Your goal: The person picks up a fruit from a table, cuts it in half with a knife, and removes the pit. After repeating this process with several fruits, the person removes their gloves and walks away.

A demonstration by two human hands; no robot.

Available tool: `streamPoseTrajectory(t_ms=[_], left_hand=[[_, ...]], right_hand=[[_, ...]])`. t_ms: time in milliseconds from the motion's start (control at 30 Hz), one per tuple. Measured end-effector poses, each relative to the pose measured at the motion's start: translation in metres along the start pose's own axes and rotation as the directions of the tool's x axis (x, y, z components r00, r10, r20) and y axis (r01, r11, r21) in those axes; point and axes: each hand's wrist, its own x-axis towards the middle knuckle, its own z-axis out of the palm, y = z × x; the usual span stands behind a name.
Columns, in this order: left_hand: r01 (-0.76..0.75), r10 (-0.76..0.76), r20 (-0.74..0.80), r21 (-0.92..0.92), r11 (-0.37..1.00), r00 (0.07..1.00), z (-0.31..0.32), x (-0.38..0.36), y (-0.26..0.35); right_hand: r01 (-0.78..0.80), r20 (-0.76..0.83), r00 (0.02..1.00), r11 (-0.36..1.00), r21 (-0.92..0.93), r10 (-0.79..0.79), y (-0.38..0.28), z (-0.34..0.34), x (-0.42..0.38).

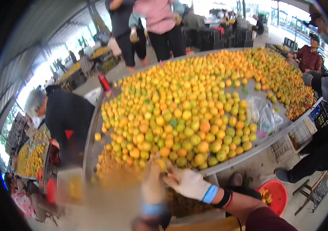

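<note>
Both my hands wear pale gloves with blue cuffs and meet at the near edge of a metal table (221,166) heaped with yellow-orange fruit (187,123). My left hand (153,184) is closed around a yellow fruit (160,164), and its lower part is blurred. Beside it, my right hand (190,184) has its fingers pressed together on a small red-and-pink item (170,175) against that fruit. The exact shape of this small item is too small to tell.
A clear plastic bag (266,114) lies among the fruit. Below the table's right side are a red basin (281,196) and a white crate (294,139). People stand beyond the table and at the right; one person (69,119) bends at the left.
</note>
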Motion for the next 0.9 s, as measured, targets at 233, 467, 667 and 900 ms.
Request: streamPoseTrajectory(t_ms=[233,467,667,900], left_hand=[[0.128,-0.098,0.161,-0.188,0.974,0.982,-0.019,0.002,-0.020],[0.173,-0.112,0.232,-0.262,0.949,0.966,-0.029,0.002,-0.032],[0.092,-0.085,0.254,-0.014,0.996,0.963,-0.020,0.001,-0.002],[0.243,-0.235,0.060,-0.257,0.935,0.970,-0.024,0.005,-0.023]], right_hand=[[-0.054,-0.006,0.999,0.998,-0.038,0.054,-0.002,0.008,0.002],[-0.069,0.035,0.997,0.998,-0.006,0.069,0.011,0.027,0.001],[-0.134,0.104,0.986,0.990,0.035,0.130,-0.006,-0.001,0.004],[-0.186,0.150,0.969,0.980,-0.068,0.195,0.006,0.021,0.004]])
